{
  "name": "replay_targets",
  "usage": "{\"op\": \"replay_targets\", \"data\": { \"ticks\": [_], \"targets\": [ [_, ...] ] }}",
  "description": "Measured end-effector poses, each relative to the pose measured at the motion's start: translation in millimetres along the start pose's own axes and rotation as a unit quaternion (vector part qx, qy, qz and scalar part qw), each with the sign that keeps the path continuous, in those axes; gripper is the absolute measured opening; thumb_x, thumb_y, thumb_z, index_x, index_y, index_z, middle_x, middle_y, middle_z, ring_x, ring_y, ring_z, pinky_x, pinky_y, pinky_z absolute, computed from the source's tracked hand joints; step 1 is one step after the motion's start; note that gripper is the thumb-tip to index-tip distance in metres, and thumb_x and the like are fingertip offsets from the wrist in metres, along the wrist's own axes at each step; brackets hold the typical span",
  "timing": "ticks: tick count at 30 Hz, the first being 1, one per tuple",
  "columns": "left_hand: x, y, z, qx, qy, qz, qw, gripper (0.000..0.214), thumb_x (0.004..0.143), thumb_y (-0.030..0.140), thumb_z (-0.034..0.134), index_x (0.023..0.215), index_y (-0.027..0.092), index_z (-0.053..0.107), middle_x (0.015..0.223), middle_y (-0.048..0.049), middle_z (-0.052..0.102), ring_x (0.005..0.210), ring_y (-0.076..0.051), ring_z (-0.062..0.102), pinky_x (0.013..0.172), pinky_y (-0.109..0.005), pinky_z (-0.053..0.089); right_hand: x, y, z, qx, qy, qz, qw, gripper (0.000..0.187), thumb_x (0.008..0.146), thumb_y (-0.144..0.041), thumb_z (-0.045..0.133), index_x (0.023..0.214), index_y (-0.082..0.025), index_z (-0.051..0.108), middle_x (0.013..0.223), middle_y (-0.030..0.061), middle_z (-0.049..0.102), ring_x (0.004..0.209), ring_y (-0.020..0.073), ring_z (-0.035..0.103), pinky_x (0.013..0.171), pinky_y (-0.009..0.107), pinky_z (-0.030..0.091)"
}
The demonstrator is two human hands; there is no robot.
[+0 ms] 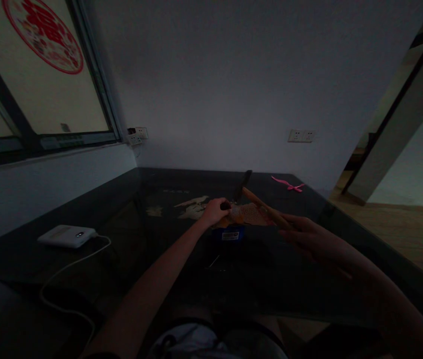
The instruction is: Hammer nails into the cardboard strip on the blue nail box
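My left hand (pixel 214 210) is stretched out over the dark table (pixel 159 279), its fingers closed round a dark handle (pixel 243 183) that sticks up and away. My right hand (pixel 304 234) is nearer to me on the right, fingers curled around a long wooden stick (pixel 265 207) that slants up to the left. Between the two hands lies a pale brownish, netted-looking piece (pixel 250 214) resting on a small blue box (pixel 229 233) with a white label. In the dim light I cannot make out what the dark-handled thing is.
A white power bank (pixel 66 236) with a white cable (pixel 72 269) lies at the left. A pink ribbon (pixel 289 184) sits at the table's far right corner. Pale patches (pixel 192 205) mark the tabletop. A window is on the left wall, a doorway on the right.
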State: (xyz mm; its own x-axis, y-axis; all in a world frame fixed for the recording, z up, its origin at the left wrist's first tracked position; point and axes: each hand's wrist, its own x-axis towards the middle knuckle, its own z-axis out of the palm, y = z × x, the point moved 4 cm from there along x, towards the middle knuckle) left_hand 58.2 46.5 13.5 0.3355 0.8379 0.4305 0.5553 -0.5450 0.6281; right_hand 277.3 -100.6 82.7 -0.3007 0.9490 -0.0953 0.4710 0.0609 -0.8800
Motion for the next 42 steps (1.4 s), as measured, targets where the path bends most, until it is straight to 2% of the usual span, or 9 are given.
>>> {"op": "replay_targets", "data": {
  "ticks": [9, 12, 15, 17, 21, 24, 34, 38, 42],
  "targets": [
    [1, 23, -15.5, -0.028, -0.038, 0.029, 0.998, 0.026, 0.069, 0.015, 0.058, 0.096, 0.014, 0.058, 0.09, -0.0044, 0.064, 0.081, -0.013, 0.059, 0.075, -0.026, 0.047, 5, 58, 21, 0.215, 0.042, -0.024, 0.975, 0.064, 0.075, -0.039, 0.061, 0.13, -0.018, 0.038, 0.046, -0.0113, 0.034, 0.029, 0.0019, 0.024, 0.027, 0.013, 0.022],
    [-15, 42, -40.8, -0.01, 0.048, 0.07, 0.996, 0.031, 0.072, 0.015, 0.056, 0.103, 0.015, 0.055, 0.101, -0.0067, 0.06, 0.087, -0.014, 0.057, 0.081, -0.027, 0.045, 7, 73, 32, 0.274, 0.029, -0.045, 0.96, 0.057, 0.075, -0.04, 0.061, 0.125, -0.02, 0.042, 0.047, -0.0112, 0.034, 0.029, 0.0009, 0.022, 0.027, 0.013, 0.022],
    [-51, 61, -63.1, 0.038, 0.113, 0.097, 0.988, 0.02, 0.08, 0.02, 0.047, 0.097, 0.016, 0.057, 0.095, -0.0062, 0.061, 0.088, -0.013, 0.056, 0.083, -0.027, 0.043, 7, 79, 39, 0.312, 0.041, -0.055, 0.948, 0.051, 0.074, -0.039, 0.063, 0.119, -0.022, 0.047, 0.05, -0.0101, 0.037, 0.029, 0.0, 0.023, 0.027, 0.012, 0.023],
    [-79, 68, -63.3, 0.065, 0.057, 0.108, 0.99, 0.019, 0.082, 0.024, 0.045, 0.094, 0.017, 0.058, 0.09, -0.0048, 0.062, 0.084, -0.013, 0.057, 0.081, -0.025, 0.043, 6, 81, 40, 0.329, 0.054, -0.056, 0.941, 0.047, 0.074, -0.038, 0.064, 0.116, -0.023, 0.048, 0.052, -0.0098, 0.038, 0.03, -0.0006, 0.023, 0.027, 0.012, 0.023],
    [-117, 59, -33.7, 0.125, -0.193, 0.081, 0.97, 0.016, 0.081, 0.028, 0.049, 0.091, 0.021, 0.06, 0.085, -0.0008, 0.065, 0.074, -0.011, 0.059, 0.069, -0.02, 0.043, 6, 85, 39, 0.34, 0.07, -0.069, 0.935, 0.044, 0.073, -0.038, 0.065, 0.112, -0.023, 0.05, 0.052, -0.0097, 0.039, 0.029, -0.0007, 0.023, 0.026, 0.011, 0.022],
    [-121, 41, -14.3, 0.204, -0.269, 0.011, 0.941, 0.015, 0.077, 0.031, 0.054, 0.086, 0.021, 0.06, 0.08, -0.0004, 0.065, 0.069, -0.013, 0.06, 0.059, -0.021, 0.041, 5, 88, 38, 0.341, 0.082, -0.063, 0.934, 0.044, 0.073, -0.038, 0.065, 0.111, -0.023, 0.05, 0.051, -0.0096, 0.04, 0.029, -0.0005, 0.024, 0.026, 0.012, 0.022],
    [-110, 34, 7.3, 0.396, -0.279, 0.012, 0.875, 0.022, 0.078, 0.014, 0.041, 0.084, 0.013, 0.062, 0.088, -0.0133, 0.066, 0.078, -0.025, 0.064, 0.064, -0.031, 0.047, 4, 91, 41, 0.326, 0.049, -0.067, 0.942, 0.052, 0.076, -0.036, 0.062, 0.123, -0.022, 0.044, 0.049, -0.0107, 0.036, 0.029, 0.0004, 0.024, 0.027, 0.012, 0.024],
    [-114, 34, 0.4, 0.397, -0.265, 0.024, 0.878, 0.02, 0.078, 0.013, 0.041, 0.086, 0.014, 0.06, 0.087, -0.0121, 0.066, 0.078, -0.023, 0.063, 0.066, -0.031, 0.047, 5, 94, 43, 0.313, 0.039, -0.073, 0.946, 0.052, 0.078, -0.036, 0.06, 0.125, -0.022, 0.042, 0.048, -0.0103, 0.036, 0.029, 0.0008, 0.025, 0.027, 0.013, 0.024],
    [-118, 52, -16.5, 0.323, -0.254, 0.048, 0.91, 0.019, 0.078, 0.013, 0.045, 0.089, 0.019, 0.059, 0.089, -0.0057, 0.065, 0.08, -0.017, 0.062, 0.069, -0.024, 0.045, 4, 94, 43, 0.302, 0.037, -0.072, 0.95, 0.054, 0.078, -0.037, 0.06, 0.127, -0.021, 0.041, 0.048, -0.0104, 0.036, 0.029, 0.0011, 0.026, 0.027, 0.013, 0.025]
  ]
}}
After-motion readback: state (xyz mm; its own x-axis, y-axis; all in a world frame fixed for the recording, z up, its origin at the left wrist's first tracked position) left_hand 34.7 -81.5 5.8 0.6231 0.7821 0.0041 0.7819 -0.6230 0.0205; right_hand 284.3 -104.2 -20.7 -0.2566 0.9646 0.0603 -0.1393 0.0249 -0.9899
